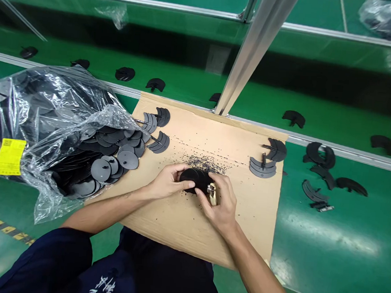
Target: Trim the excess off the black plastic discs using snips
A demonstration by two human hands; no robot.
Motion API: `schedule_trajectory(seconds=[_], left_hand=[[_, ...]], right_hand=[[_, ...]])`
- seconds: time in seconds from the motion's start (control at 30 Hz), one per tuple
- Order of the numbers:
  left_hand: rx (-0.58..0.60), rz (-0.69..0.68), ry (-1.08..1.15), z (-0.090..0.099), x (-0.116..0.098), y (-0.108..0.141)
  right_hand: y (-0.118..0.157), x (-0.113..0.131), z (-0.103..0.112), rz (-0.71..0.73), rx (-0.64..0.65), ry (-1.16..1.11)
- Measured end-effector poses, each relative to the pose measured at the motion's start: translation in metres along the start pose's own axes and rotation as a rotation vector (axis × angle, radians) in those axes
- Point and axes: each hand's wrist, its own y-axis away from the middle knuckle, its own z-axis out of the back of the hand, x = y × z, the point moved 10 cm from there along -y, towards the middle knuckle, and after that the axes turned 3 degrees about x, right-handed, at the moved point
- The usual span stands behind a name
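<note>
My left hand (pixel 170 182) grips the left side of a black plastic disc (pixel 189 178), held low over a cardboard sheet (pixel 250 219). My right hand (pixel 220 203) closes on a small hand tool (pixel 212 193) with a beige handle and a metal tip, pressed against the disc's right edge. The tool's exact kind is hidden by my fingers. A scatter of black plastic shavings (pixel 207 165) lies just beyond my hands. Curved black pieces (pixel 262 167) stand in small groups on the cardboard to the right, with others (pixel 160 142) to the left.
A torn clear plastic bag (pixel 47 120) with a yellow label (pixel 9 156) spills black discs at the left. Black pieces lie on the green bench beyond an aluminium rail (pixel 319 138). An aluminium upright (pixel 255 51) rises at the back.
</note>
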Motion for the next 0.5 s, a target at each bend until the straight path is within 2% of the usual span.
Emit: schedule_trajectory(seconds=[0.5], left_hand=[[0.009, -0.011, -0.006, -0.0012, -0.0005, -0.0002]], right_hand=[[-0.0012, 0.0014, 0.0012, 0.013, -0.012, 0.012]])
